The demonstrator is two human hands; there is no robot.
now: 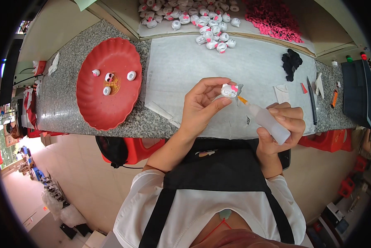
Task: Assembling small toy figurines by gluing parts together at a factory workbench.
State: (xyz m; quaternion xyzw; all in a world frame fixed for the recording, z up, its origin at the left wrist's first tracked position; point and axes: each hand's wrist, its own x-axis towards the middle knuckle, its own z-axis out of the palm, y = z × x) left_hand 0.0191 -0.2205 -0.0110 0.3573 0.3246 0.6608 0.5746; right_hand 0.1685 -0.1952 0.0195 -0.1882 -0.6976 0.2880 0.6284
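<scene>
Foremost, a black apron [214, 177] is hanging on the near side of the white sheet [177, 66]. Above the sheet, the left hand [198, 105] is pinching a head [229, 91] with a pink bow; the right hand [288, 122] is gripping a bottle [268, 122], its orange tip [243, 100] pointing at the head. Left of the sheet, a red tray [92, 103] is carrying four small pieces [131, 75]. At the sheet's far right, black cloth [291, 64] is lying.

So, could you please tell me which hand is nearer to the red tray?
Left. The left hand, holding a small white head, is to the right of the red tray; the right hand, holding a squeeze bottle, is farther right.
</scene>
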